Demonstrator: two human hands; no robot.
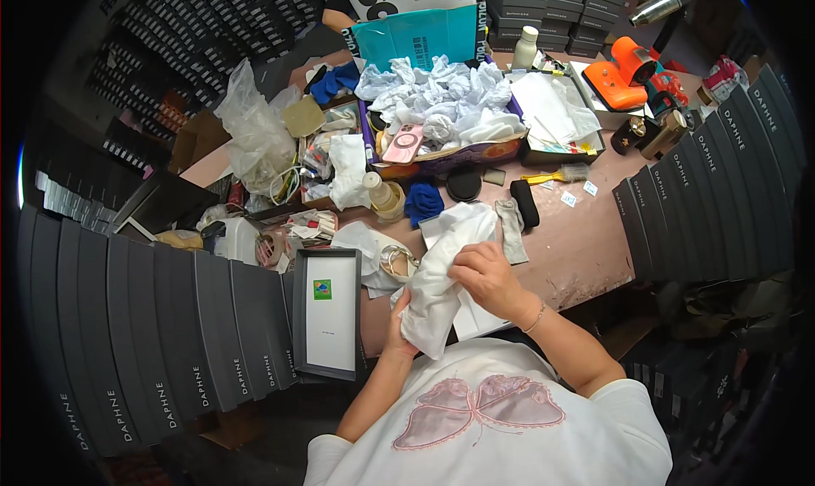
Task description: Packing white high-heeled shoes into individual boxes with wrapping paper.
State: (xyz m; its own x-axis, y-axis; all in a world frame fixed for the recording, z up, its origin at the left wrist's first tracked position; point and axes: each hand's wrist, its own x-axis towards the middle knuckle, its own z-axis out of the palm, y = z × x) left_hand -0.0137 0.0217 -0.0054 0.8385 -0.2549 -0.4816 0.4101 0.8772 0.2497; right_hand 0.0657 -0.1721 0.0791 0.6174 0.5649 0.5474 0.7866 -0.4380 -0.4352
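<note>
A bundle of white tissue paper is held up in front of me; whatever lies inside it is hidden. My left hand grips its lower left end. On the upper right side, my right hand pinches the paper with bent fingers. Just left of the bundle, a pale shoe rests on another sheet of tissue paper. Part of a white box shows beneath the bundle. An upright grey box lid with a white inside stands left of my left hand.
Stacked grey shoeboxes flank me on the left and right. Behind the bundle are a blue cloth, a black brush, and a carton of crumpled paper with a pink phone. An orange device stands far right.
</note>
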